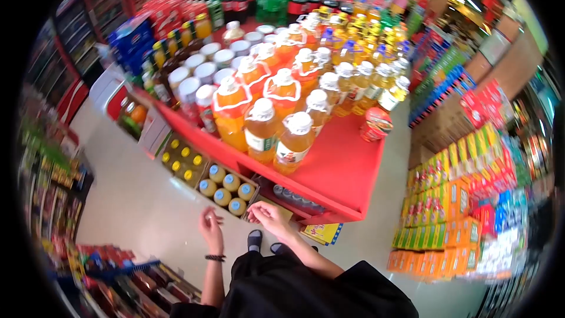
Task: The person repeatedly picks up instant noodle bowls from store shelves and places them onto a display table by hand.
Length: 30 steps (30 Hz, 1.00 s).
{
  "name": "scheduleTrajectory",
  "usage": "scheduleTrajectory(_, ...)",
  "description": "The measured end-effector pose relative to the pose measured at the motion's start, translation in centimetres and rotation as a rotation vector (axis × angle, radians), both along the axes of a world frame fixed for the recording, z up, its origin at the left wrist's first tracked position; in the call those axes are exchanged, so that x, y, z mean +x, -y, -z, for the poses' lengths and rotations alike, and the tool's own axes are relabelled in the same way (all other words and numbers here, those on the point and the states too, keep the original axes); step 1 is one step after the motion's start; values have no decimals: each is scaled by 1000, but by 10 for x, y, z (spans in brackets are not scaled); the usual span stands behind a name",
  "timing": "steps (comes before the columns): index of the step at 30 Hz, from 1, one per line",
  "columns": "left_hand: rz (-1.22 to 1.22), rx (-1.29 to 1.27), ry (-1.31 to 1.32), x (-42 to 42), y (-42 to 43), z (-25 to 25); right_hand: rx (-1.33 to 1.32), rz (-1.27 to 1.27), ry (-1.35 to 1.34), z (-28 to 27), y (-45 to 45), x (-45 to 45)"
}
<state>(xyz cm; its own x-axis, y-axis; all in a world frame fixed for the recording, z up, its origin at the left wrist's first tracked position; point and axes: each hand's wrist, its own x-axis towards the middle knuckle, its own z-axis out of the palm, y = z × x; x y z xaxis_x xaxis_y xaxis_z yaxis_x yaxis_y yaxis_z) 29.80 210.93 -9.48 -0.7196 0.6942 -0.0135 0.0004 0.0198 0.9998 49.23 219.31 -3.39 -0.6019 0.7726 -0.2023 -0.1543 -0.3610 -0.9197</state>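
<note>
Both my hands hang in front of my body, over the floor beside a red display table (347, 171). My left hand (210, 225) has loosely bent fingers apart, with nothing seen in it. Close to a box of bottles with pale blue caps (223, 188), my right hand (268, 215) reaches inward, fingers loosely bent and apart, holding nothing visible. Large bottles of orange drink (229, 115) with white carry handles stand on the table. Nearer its front edge are an amber bottle (294, 144) and another amber bottle (261, 132), both white-capped. A red instant noodle cup (375, 125) sits at the right corner.
A box of yellow-capped bottles (183, 159) stands on the floor at the table's left end. Stacked orange cartons (438, 253) line the right side. A shelf (147, 282) is at the lower left. Floor tiles (126, 200) show between.
</note>
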Motion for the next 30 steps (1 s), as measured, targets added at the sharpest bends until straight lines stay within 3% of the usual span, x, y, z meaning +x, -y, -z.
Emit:
scheduleTrajectory(5, -126, -134, 139, 93, 104, 10, -26, -129, 48, 10, 15, 12)
scheduleTrajectory(11, -286, -83, 192, 168, 150, 4, -106, -352, -69, 8, 60, 36)
scheduleTrajectory(19, -488, -70, 44, 219, 223, -30, -151, -623, -63, -3, 153, 42)
scheduleTrajectory(23, -690, -157, -99, 235, 301, -41, -182, -788, -31, -7, 228, 23)
scheduleTrajectory(30, -1262, 109, 90, 306, 495, -54, -180, -1336, -3, -8, 456, 0)
